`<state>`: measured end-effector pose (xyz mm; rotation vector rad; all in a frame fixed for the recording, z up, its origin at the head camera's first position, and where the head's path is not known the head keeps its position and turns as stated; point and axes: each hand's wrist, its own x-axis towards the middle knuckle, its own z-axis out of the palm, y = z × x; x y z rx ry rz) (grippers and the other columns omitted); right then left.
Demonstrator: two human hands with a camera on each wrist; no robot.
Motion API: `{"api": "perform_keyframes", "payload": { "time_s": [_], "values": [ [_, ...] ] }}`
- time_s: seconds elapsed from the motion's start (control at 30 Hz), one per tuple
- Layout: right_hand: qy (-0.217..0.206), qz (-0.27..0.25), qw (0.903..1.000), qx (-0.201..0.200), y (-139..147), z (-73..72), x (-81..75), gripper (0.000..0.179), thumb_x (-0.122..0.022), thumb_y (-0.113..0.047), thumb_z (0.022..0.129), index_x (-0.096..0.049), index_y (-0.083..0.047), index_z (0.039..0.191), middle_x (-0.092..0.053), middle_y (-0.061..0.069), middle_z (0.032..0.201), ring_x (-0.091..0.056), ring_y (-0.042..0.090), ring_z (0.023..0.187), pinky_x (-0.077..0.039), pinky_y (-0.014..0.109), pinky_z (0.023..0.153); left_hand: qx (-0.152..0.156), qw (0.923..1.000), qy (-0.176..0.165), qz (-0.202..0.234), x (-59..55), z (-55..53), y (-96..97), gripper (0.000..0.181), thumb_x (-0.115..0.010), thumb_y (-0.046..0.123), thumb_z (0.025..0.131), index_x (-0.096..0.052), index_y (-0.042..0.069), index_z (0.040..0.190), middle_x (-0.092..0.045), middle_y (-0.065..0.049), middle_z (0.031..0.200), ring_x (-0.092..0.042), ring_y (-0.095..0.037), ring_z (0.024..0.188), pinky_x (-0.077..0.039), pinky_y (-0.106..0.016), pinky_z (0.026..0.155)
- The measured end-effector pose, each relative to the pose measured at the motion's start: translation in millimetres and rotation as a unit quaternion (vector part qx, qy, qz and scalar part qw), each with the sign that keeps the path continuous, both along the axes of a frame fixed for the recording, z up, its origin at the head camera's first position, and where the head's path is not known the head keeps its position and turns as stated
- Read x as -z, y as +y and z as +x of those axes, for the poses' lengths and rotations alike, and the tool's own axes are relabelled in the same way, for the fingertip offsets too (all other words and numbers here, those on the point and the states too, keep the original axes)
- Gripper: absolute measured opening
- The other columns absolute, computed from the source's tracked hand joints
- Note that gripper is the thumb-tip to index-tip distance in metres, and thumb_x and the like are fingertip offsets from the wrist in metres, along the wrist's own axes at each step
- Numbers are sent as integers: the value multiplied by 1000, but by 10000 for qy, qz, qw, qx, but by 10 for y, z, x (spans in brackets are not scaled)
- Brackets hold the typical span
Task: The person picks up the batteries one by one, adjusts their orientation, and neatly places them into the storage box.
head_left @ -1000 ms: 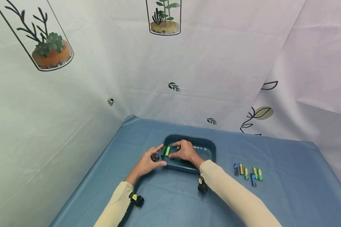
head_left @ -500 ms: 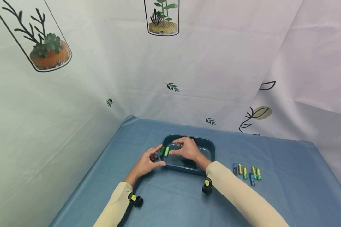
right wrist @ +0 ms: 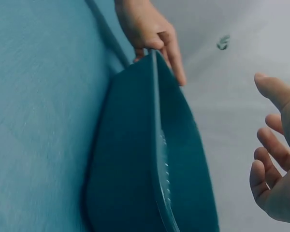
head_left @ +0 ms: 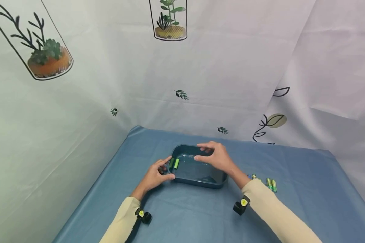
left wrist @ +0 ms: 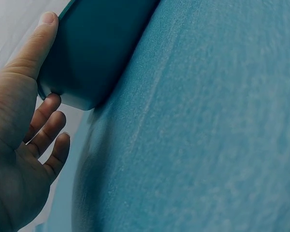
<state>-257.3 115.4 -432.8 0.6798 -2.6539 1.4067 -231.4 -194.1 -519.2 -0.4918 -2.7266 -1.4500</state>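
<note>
In the head view, a dark teal rectangular tray [head_left: 197,184] stands on the blue cloth. A bright green battery [head_left: 176,164] lies inside near its left end, beside a darker green shape [head_left: 171,163] along the left wall. My left hand [head_left: 153,175] holds the tray's left end, thumb at the near corner and index finger on the rim. In the left wrist view its other fingers are loosely bent below the tray's corner [left wrist: 87,63]. Above the tray's right part, my right hand [head_left: 217,157] has thumb and fingers spread apart, with nothing between them.
Several batteries [head_left: 272,185] lie on the cloth right of the tray, partly hidden by the right forearm. The blue-covered table [head_left: 182,212] meets a pale printed fabric backdrop [head_left: 219,84] at the back and left.
My right hand has moved right and up from beside the green battery, its fingers spreading wider. The left hand stays at the tray's left end. The head view has shifted slightly.
</note>
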Motion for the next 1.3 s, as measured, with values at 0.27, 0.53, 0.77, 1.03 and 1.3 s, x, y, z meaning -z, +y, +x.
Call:
{"api": "perform_keyframes", "payload": {
  "time_s": [0.27,0.53,0.77,1.03,1.3],
  "values": [
    [108,11,9991,403,476,141,-73,54,-85,-41,84,-71,-21,133,-69,5,119,-63,23,103,-52,43,84,33,9999,70,-82,1,1,-7,84,-87,35,83,-48,16,155,-59,-11,131,-56,-19,93,-50,-37,82],
    [224,276,9957,852,1005,256,-28,52,-82,-44,87,-70,-22,132,-67,2,118,-59,16,103,-51,33,82,47,9999,80,-91,7,-14,-21,84,-87,36,83,-48,16,155,-59,-11,130,-56,-19,92,-50,-37,81],
    [532,482,9900,1218,1445,392,97,46,-82,-34,89,-71,-18,131,-66,0,108,-55,4,95,-48,21,75,62,10000,28,-62,10,-14,-19,84,-87,36,83,-47,17,155,-59,-9,130,-55,-18,93,-49,-37,82],
    [524,622,9858,1469,1848,520,308,48,-82,-29,90,-69,-13,134,-65,1,108,-54,1,96,-47,16,74,12,10000,27,-19,26,-4,-25,84,-87,35,83,-48,19,155,-59,-9,131,-56,-18,93,-50,-38,83],
    [456,721,9849,1505,2149,586,460,49,-80,-26,91,-67,-7,135,-64,12,110,-54,3,97,-47,15,73,42,10000,35,6,38,-17,-20,84,-87,36,83,-48,19,155,-59,-9,131,-55,-17,93,-49,-39,82]
  ]
}}
